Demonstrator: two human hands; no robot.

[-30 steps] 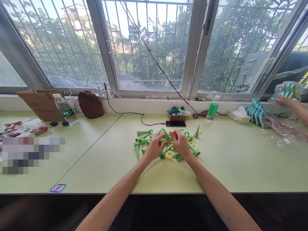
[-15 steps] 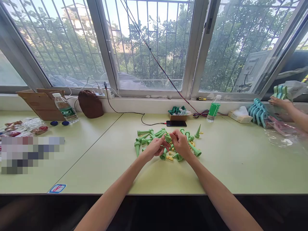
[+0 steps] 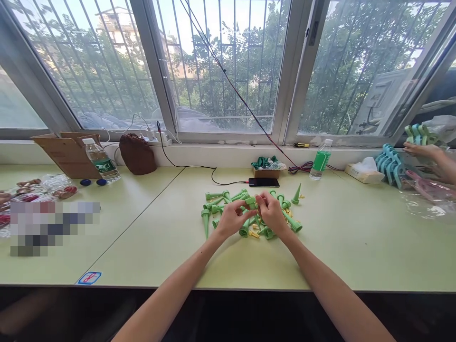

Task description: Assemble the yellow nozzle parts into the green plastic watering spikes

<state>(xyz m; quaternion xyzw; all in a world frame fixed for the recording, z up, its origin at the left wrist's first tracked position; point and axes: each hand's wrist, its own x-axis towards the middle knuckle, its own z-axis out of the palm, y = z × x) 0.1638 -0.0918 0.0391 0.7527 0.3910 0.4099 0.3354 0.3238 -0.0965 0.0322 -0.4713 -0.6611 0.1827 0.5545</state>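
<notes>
A heap of green cone-shaped plastic spikes point(image 3: 217, 209) and small yellow pieces point(image 3: 253, 234) lies on the pale green table point(image 3: 338, 247). Both my hands meet over the middle of the heap. My left hand point(image 3: 231, 219) pinches a green spike point(image 3: 250, 203) by its wide end. My right hand point(image 3: 272, 213) has its fingers closed against the same spike; whether a small yellow piece is in them is hidden. One spike point(image 3: 297, 194) stands upright at the heap's right edge.
A black phone point(image 3: 264, 182) on a cable lies behind the heap, by a small box of green items point(image 3: 268, 166) and a green bottle point(image 3: 319, 163). Left stand a water bottle point(image 3: 101, 162), cardboard box point(image 3: 64, 151) and brown pouch point(image 3: 137, 154). Another person's hand point(image 3: 423, 151) works at far right.
My hands have drawn closer together around the spike, which turned from tip-up to held by its wide end. The other person's hand at far right shifted slightly.
</notes>
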